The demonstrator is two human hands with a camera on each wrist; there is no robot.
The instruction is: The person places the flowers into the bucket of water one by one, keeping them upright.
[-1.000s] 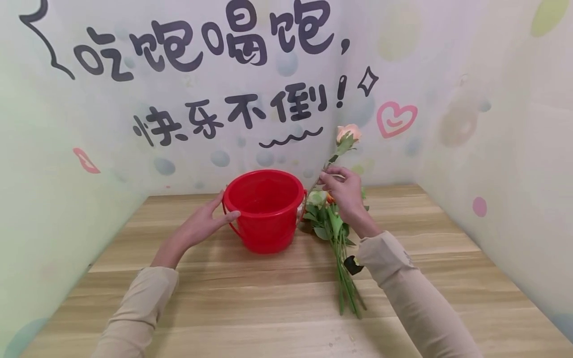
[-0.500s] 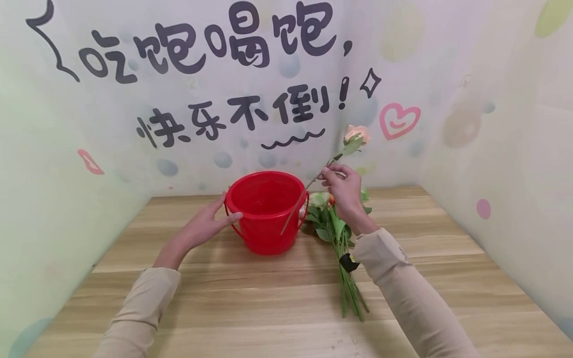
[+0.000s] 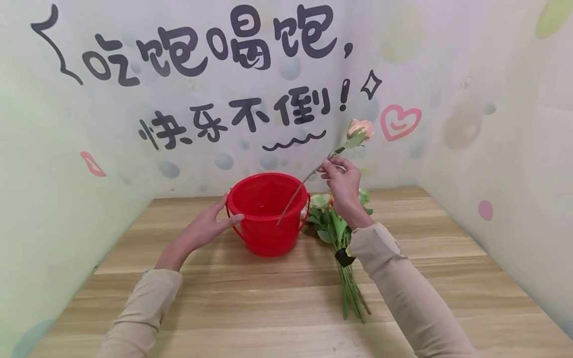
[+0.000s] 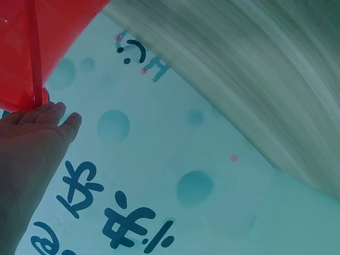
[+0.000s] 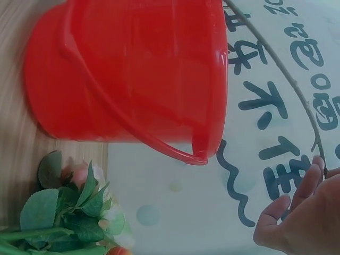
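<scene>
A red plastic bucket (image 3: pixel 268 236) stands upright toward the back of the wooden table. My left hand (image 3: pixel 201 231) rests against its left side, the thumb on the front rim and the fingers along the outer wall; in the left wrist view those fingers (image 4: pixel 50 114) touch the bucket near the handle's joint. With thumb and fingertips, my right hand (image 3: pixel 343 184) pinches the stem of a pale pink rose (image 3: pixel 360 128) right of the bucket. The bloom points up and right. Its stem slants down-left, the lower end appearing across the bucket's front rim in the head view.
Right of the bucket lies a bunch of flowers (image 3: pixel 335 223) with green leaves, its stems toward the front. A black heart-shaped piece (image 3: pixel 344 257) lies at those stems. The red handle (image 5: pixel 122 119) hangs down the bucket's side. A lettered wall (image 3: pixel 201 164) closes off the table's back.
The rose has tilted further right and its stem end has swung left, from beside the bucket to across its front, then risen slightly. My left hand stays at the bucket.
</scene>
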